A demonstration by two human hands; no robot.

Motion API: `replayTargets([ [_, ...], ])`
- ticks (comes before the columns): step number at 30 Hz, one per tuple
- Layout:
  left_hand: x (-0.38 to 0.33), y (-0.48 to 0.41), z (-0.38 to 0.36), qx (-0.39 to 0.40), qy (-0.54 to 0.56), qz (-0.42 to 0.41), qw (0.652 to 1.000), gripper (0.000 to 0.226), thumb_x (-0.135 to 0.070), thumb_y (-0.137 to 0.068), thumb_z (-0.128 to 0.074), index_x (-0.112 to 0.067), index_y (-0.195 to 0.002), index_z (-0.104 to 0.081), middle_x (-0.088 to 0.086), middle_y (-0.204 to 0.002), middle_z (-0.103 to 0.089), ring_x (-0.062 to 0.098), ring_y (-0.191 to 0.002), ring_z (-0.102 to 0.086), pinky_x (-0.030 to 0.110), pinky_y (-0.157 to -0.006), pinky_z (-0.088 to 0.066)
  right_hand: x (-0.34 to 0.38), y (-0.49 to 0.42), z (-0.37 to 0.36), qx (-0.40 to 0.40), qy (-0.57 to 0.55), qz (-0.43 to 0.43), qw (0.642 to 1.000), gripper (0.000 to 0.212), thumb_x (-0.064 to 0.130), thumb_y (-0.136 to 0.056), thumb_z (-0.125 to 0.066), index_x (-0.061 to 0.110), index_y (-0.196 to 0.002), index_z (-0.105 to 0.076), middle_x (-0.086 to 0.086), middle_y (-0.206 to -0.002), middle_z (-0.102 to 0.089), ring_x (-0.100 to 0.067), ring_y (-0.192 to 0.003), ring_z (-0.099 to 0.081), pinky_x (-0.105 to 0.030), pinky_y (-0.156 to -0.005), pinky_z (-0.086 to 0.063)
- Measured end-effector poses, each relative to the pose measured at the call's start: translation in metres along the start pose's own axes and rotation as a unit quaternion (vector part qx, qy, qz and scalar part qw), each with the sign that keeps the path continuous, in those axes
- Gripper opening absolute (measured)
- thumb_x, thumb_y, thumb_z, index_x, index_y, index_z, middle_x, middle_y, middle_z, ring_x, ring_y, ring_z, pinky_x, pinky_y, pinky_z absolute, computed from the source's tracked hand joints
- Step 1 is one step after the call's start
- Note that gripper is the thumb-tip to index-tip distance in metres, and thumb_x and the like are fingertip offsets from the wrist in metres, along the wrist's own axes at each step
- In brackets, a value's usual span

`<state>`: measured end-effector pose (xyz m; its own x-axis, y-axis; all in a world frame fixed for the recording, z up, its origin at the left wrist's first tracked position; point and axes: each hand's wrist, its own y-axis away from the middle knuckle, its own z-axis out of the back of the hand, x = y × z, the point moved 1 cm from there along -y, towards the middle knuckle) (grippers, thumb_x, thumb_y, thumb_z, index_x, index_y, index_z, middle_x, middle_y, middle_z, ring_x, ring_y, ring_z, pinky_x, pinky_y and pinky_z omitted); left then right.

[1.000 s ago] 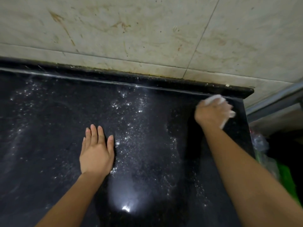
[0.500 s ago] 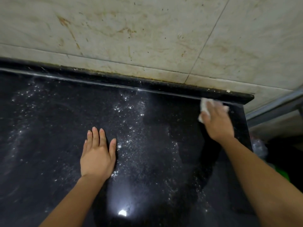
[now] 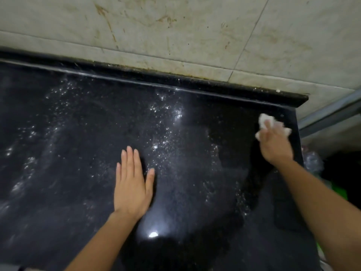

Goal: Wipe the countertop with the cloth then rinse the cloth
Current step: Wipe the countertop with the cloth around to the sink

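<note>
Desk: black, glossy stone (image 3: 58,173), running from the left edge to a right-hand end near the picture's right side.
Ledge: a low black upstand (image 3: 175,79) along the back of the desk, against the wall.
Wall: pale tiles (image 3: 175,26) with brown streaks and stains.
Specks: white flecks and droplets (image 3: 166,137) scattered over the middle and left of the desk; the strip near the right end looks darker and cleaner.
Glare: one bright spot of reflected light (image 3: 153,234) on the near part of the desk, just right of the left forearm.
Left hand: released (image 3: 132,184), flat on the desk palm down, fingers straight and close together, thumb out to the right; it holds nothing.
Cloth: small, white and crumpled (image 3: 264,119), on the desk in the far right corner, just short of the ledge.
Right hand: lies on top of the cloth (image 3: 275,145), which shows past it to the left, ahead and to the right; the fingers are blurred, so I cannot tell whether they clench the cloth or only press it.
Beyond the desk: a grey metal rail (image 3: 332,112) slanting at the right, and clear crinkled plastic (image 3: 312,161) below it.
</note>
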<state>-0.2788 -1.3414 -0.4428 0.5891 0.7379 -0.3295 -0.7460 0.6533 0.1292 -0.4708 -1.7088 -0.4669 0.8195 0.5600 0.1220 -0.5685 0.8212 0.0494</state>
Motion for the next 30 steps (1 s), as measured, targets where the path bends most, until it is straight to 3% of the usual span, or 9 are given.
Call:
replayTargets([
  [5,-0.022,0.071,-0.035,0.059,-0.066,-0.04,0.995,0.069,-0.049,-0.099,-0.014,-0.001,-0.148,-0.015,0.013,-0.157,-0.01,0.021,-0.145,-0.003,0.034,-0.116,0.001,0.006,0.029,0.004,0.015,0.014,-0.133,0.991,0.057,0.029,-0.091,-0.016,0.004,-0.138,-0.037,-0.031,-0.142,-0.031,-0.043,-0.128,-0.028,-0.053,-0.108,-0.02],
  [8,-0.031,0.078,-0.041,0.078,-0.103,-0.041,0.991,0.07,-0.05,-0.098,-0.016,0.001,-0.146,-0.022,0.015,-0.155,-0.017,0.023,-0.144,-0.009,0.036,-0.115,-0.001,0.053,0.07,0.004,0.044,-0.029,0.137,0.989,0.053,0.033,-0.096,-0.017,0.01,-0.137,-0.042,-0.017,-0.141,-0.039,-0.033,-0.127,-0.034,-0.05,-0.107,-0.032],
  [11,-0.033,0.078,-0.044,0.088,-0.131,-0.041,0.987,0.073,-0.052,-0.097,-0.017,0.002,-0.144,-0.025,0.018,-0.154,-0.02,0.026,-0.143,-0.015,0.038,-0.114,-0.001,0.026,0.081,0.011,0.1,-0.017,0.258,0.961,0.05,0.035,-0.102,-0.022,0.016,-0.147,-0.032,-0.002,-0.155,-0.023,-0.026,-0.144,-0.02,-0.039,-0.118,-0.016],
  [14,-0.035,0.078,-0.043,0.093,-0.137,-0.031,0.986,0.077,-0.056,-0.093,-0.005,0.0,-0.147,-0.009,0.016,-0.156,-0.004,0.027,-0.145,-0.004,0.037,-0.115,0.007,-0.036,0.059,0.016,0.029,0.018,0.081,0.996,0.052,0.033,-0.095,-0.026,0.013,-0.142,-0.037,-0.022,-0.14,-0.041,-0.042,-0.123,-0.04,-0.053,-0.103,-0.033],
  [17,-0.04,0.078,-0.042,0.098,-0.123,-0.029,0.987,0.082,-0.058,-0.082,0.015,-0.004,-0.143,0.016,0.012,-0.153,0.022,0.023,-0.142,0.02,0.037,-0.115,0.014,-0.048,0.064,0.024,0.044,0.004,-0.106,0.993,0.048,0.023,-0.098,-0.03,0.007,-0.143,-0.035,-0.032,-0.145,-0.029,-0.048,-0.13,-0.03,-0.056,-0.107,-0.02],
  [20,-0.042,0.077,-0.039,0.121,-0.127,-0.021,0.984,0.084,-0.058,-0.075,0.024,-0.004,-0.14,0.026,0.012,-0.148,0.032,0.022,-0.139,0.028,0.038,-0.114,0.015,-0.007,0.113,0.01,0.012,-0.016,0.039,0.999,0.051,0.022,-0.095,-0.025,-0.002,-0.135,-0.046,-0.033,-0.143,-0.037,-0.051,-0.131,-0.032,-0.055,-0.112,-0.012],
  [24,-0.044,0.076,-0.037,0.13,-0.113,-0.019,0.985,0.085,-0.058,-0.073,0.023,-0.005,-0.139,0.026,0.011,-0.147,0.033,0.021,-0.139,0.026,0.038,-0.114,0.014,0.005,0.17,0.011,0.117,-0.065,0.182,0.974,0.055,0.046,-0.098,-0.016,0.026,-0.148,-0.027,0.003,-0.158,-0.008,-0.014,-0.147,0.001,-0.026,-0.118,0.006],
  [26,-0.044,0.076,-0.036,0.128,-0.111,-0.017,0.985,0.085,-0.059,-0.073,0.023,-0.006,-0.139,0.025,0.01,-0.148,0.031,0.021,-0.141,0.024,0.038,-0.115,0.013,-0.015,0.163,0.018,0.119,-0.015,0.221,0.968,0.059,0.054,-0.096,-0.011,0.031,-0.15,-0.018,0.003,-0.16,-0.007,-0.011,-0.146,0.004,-0.025,-0.117,0.009],
  [30,-0.047,0.075,-0.034,0.137,-0.126,-0.006,0.982,0.078,-0.061,-0.082,0.018,-0.007,-0.137,0.028,0.01,-0.148,0.032,0.022,-0.142,0.024,0.038,-0.115,0.013,-0.045,0.105,0.015,0.089,0.031,0.082,0.992,0.075,0.063,-0.087,-0.007,0.027,-0.152,-0.012,-0.012,-0.16,-0.003,-0.029,-0.147,0.005,-0.04,-0.118,0.007],
])
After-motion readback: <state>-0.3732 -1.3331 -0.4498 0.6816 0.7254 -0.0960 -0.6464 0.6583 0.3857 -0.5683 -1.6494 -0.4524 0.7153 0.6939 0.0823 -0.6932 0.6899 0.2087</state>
